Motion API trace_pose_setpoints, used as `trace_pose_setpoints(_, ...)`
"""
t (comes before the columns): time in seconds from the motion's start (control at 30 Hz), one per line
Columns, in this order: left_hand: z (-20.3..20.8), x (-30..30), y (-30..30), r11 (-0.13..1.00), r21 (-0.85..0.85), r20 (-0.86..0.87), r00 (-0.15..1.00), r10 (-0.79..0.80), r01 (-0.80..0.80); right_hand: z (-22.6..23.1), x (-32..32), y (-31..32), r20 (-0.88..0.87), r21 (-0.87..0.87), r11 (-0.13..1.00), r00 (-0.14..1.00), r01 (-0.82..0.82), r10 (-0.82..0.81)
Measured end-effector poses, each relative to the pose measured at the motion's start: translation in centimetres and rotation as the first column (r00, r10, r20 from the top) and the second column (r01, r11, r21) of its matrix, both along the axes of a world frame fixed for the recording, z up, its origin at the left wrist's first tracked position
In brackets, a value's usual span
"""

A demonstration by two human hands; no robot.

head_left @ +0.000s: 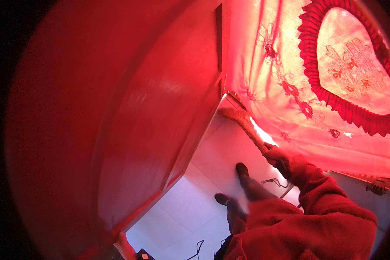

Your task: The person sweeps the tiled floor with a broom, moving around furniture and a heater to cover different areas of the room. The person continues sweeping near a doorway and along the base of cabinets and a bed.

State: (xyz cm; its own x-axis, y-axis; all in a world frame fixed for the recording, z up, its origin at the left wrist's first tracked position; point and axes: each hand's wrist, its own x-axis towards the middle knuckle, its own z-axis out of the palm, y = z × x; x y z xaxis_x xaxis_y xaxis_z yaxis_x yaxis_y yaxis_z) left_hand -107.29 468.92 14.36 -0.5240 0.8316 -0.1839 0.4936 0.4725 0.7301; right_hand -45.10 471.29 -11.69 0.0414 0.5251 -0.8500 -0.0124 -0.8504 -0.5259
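My left hand [125, 247] is at the bottom left, its fingers closed over the near edge of a large glossy red door [147, 125]. A black device [144, 255] sits on that wrist. In my right hand [274, 155], which reaches forward from a thick sleeve, is the handle of a slim brown hand broom [247, 125]. The broom's fanned end lies low, close to the floor between the door's far corner and the hanging curtain [281, 73]. Red light tints everything, so true colours are hard to tell.
The curtain carries embroidered flowers and a ruffled heart [310, 65]; bright light shows under its hem. Thin dark cords [275, 181] lie on the pale tiled floor [173, 212] near my shoes [242, 169]. A dark metal-looking fitting [377, 187] sits at the right.
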Motion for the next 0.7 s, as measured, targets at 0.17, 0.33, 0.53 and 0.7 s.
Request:
trace_pose_setpoints(0.17, -0.2, -0.2, 1.1, 0.995, 0.094, 0.083, 0.996, -0.035, 0.028, -2.7, -5.9, 4.2, -0.172, 0.023, 0.969, 0.956, 0.245, -0.237)
trace_pose_setpoints(0.33, -1.0, -0.2, -0.3, 0.990, 0.138, -0.006, 1.000, -0.005, 0.005, -5.8, -11.7, 1.6, 0.064, 0.111, 0.986, 0.991, -0.126, 0.120)
trace_pose_setpoints(0.53, -1.2, -0.4, -0.7, 0.993, 0.100, 0.158, 0.986, 0.053, -0.069, -3.0, -15.9, -6.5, 0.285, -0.055, 0.761, 0.720, -0.646, 0.633)
trace_pose_setpoints(0.7, -1.3, -0.5, -0.1, 0.986, 0.155, 0.120, 0.989, -0.082, 0.063, -0.1, -18.0, -8.9, 0.210, -0.056, 0.607, 0.585, -0.792, 0.783)
